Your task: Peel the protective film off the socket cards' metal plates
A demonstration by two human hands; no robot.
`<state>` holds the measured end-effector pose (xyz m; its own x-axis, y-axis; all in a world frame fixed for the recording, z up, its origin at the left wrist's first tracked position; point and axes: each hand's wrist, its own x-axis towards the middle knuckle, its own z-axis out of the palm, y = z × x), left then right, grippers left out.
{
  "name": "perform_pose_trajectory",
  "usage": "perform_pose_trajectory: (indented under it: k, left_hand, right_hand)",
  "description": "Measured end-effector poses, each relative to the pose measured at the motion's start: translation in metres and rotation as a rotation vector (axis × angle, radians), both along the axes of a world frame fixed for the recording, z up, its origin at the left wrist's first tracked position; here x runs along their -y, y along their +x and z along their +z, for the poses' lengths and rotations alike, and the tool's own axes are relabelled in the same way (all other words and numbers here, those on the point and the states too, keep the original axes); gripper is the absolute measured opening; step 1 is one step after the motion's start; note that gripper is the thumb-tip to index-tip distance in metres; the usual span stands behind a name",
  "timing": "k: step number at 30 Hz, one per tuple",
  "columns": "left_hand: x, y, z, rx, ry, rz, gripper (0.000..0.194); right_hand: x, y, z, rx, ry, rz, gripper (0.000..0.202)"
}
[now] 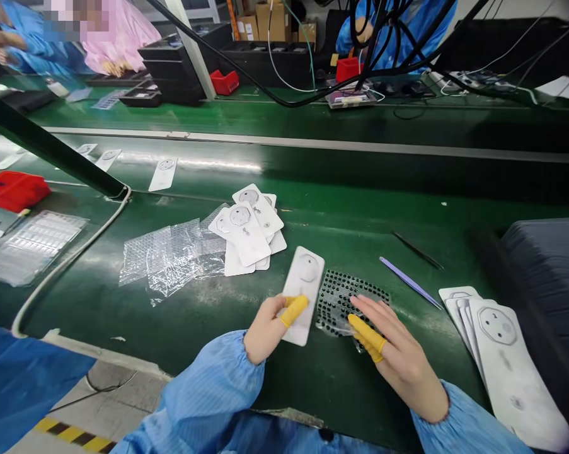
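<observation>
My left hand [275, 321] grips a white flat panel [305, 277] with a rounded recess near its far end, a yellow finger cot on the thumb lying over its face. Just right of it, a clear sheet of small black round dots [334, 296] lies on the green bench. Over that sheet's right part, my right hand [397, 353] is stretched out with its fingers apart, yellow cots on thumb and a finger. Whether a fingertip carries a dot is too small to see. Beyond the left hand rests a loose pile of similar white panels [249, 236].
Clear bubble bags [171, 255] lie left of the pile. Purple tweezers [409, 282] and dark tweezers [417, 250] lie to the right, near stacked white panels [501, 353] and a dark tray [549, 252]. A slanted post [52, 145] and black cables [284, 101] cross the view. Co-workers sit opposite.
</observation>
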<state>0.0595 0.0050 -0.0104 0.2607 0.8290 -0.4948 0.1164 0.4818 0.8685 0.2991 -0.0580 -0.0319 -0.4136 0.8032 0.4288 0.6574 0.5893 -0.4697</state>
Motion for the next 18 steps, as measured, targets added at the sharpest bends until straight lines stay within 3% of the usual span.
perform_pose_trajectory:
  k: [2, 5, 7, 10, 14, 16, 18]
  left_hand:
    - [0.005, 0.009, 0.001, 0.085, -0.115, -0.051, 0.050]
    - [0.010, 0.016, 0.000, 0.114, -0.142, -0.036, 0.053]
    - [0.011, 0.017, -0.001, 0.124, -0.131, -0.002, 0.054]
    - [0.011, 0.016, -0.003, 0.132, -0.096, 0.035, 0.055]
    - [0.014, 0.016, -0.004, 0.127, -0.065, 0.070, 0.054]
    - [0.016, 0.019, -0.004, 0.135, -0.067, 0.066, 0.052]
    - [0.019, 0.022, -0.005, 0.163, -0.096, 0.072, 0.050]
  right_hand:
    - [-0.003, 0.003, 0.010, 0.069, -0.011, 0.067, 0.040]
    - [-0.007, 0.001, 0.018, 0.108, -0.095, 0.117, 0.037]
    - [-0.010, -0.004, 0.021, 0.029, -0.171, 0.095, 0.038]
    - [-0.015, -0.017, 0.027, -0.162, -0.247, 0.038, 0.024]
    - [-0.020, -0.029, 0.030, -0.251, -0.433, 0.125, 0.021]
    - [-0.021, -0.033, 0.025, -0.268, -0.399, 0.076, 0.019]
    - [-0.020, -0.037, 0.016, -0.264, -0.246, -0.009, 0.016]
